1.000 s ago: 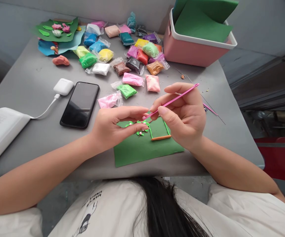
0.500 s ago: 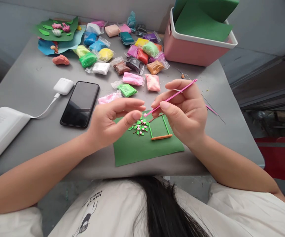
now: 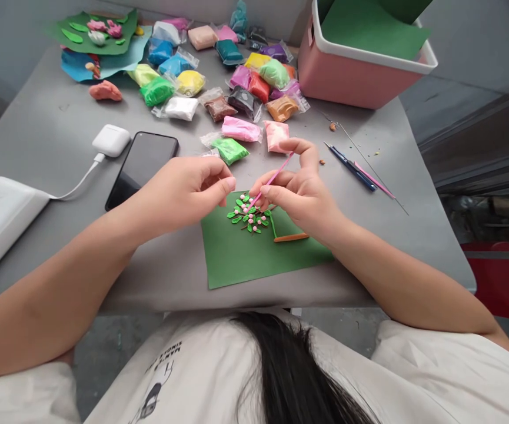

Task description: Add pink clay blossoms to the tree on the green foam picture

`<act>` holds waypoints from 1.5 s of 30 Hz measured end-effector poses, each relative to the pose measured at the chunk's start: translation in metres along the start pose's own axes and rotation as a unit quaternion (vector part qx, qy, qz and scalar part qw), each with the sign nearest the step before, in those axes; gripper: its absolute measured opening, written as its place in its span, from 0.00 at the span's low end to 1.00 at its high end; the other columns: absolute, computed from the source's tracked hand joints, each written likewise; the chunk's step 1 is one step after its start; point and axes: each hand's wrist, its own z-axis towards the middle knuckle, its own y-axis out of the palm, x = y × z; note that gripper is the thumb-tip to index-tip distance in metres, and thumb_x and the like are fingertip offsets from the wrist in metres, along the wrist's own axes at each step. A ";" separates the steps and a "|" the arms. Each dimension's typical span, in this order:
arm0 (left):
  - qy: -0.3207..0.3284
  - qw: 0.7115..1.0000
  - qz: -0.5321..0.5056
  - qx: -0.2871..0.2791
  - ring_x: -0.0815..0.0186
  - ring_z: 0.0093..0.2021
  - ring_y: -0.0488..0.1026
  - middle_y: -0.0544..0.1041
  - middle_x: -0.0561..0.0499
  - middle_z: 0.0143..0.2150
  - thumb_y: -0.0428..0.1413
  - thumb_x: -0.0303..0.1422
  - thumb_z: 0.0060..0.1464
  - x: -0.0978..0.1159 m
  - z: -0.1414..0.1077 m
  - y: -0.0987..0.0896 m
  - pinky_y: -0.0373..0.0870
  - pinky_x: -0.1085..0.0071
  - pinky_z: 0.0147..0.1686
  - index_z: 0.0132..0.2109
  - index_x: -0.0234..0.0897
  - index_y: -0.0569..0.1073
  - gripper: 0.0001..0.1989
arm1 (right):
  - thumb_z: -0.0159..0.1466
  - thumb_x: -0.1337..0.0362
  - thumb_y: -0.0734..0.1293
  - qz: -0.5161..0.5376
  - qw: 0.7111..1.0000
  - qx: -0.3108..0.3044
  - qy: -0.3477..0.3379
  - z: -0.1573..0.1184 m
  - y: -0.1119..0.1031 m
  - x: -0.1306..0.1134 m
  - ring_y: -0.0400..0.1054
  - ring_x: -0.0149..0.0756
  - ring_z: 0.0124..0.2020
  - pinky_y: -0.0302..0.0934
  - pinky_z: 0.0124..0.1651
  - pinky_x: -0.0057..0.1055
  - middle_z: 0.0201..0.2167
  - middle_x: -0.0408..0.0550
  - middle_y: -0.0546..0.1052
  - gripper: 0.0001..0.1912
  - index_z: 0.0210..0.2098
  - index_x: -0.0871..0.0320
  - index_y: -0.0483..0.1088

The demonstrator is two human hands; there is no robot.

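Note:
My right hand (image 3: 300,191) pinches a thin pink clay modelling tool (image 3: 276,175) between thumb and fingers, its lower tip down at the clay blossoms. Beneath it lies a green sheet (image 3: 240,262) bearing a clay branch with green leaves (image 3: 236,220) and small pink balls (image 3: 250,221). Beside the branch is a clay frame with an orange bottom bar (image 3: 289,238), partly covered by my right hand. My left hand (image 3: 179,191) hovers over the sheet's left edge, thumb and forefinger pressed together. Whatever it may hold is too small or hidden to make out.
Bags of coloured clay (image 3: 240,126) lie across the back. A phone (image 3: 142,168), an earbud case (image 3: 111,141) and a white power bank (image 3: 5,218) are on the left. A pink bin (image 3: 346,76) stands back right, and a dark blue pen-like tool (image 3: 352,168) lies right.
My right hand has lowered the pink tool so its tip reaches the blossoms. The left hand has drawn left, its thumb and forefinger now closed together. The view has shifted slightly.

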 end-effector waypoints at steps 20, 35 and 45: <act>-0.044 0.994 0.089 -0.036 0.59 0.31 0.76 0.82 0.51 0.30 0.56 0.37 0.59 -0.001 0.002 0.005 0.64 0.68 0.32 0.33 0.41 0.75 0.08 | 0.56 0.64 0.78 -0.021 0.997 0.048 0.049 0.011 -0.006 0.006 0.77 0.32 0.29 0.72 0.32 0.33 0.32 0.34 0.75 0.31 0.50 0.49 0.55; -0.043 0.991 0.109 -0.057 0.61 0.27 0.73 0.79 0.53 0.25 0.58 0.36 0.59 -0.003 0.005 0.012 0.61 0.68 0.30 0.31 0.41 0.73 0.08 | 0.53 0.74 0.73 -0.024 0.993 0.080 0.087 0.011 -0.001 0.001 0.72 0.29 0.26 0.67 0.28 0.30 0.31 0.35 0.75 0.29 0.48 0.50 0.59; -0.106 0.975 0.155 -0.117 0.62 0.35 0.75 0.80 0.52 0.34 0.53 0.37 0.65 0.013 0.004 0.006 0.63 0.68 0.35 0.38 0.39 0.73 0.09 | 0.55 0.77 0.70 -0.033 0.990 0.093 0.103 0.008 0.007 -0.009 0.70 0.24 0.23 0.67 0.26 0.24 0.28 0.34 0.74 0.27 0.50 0.54 0.59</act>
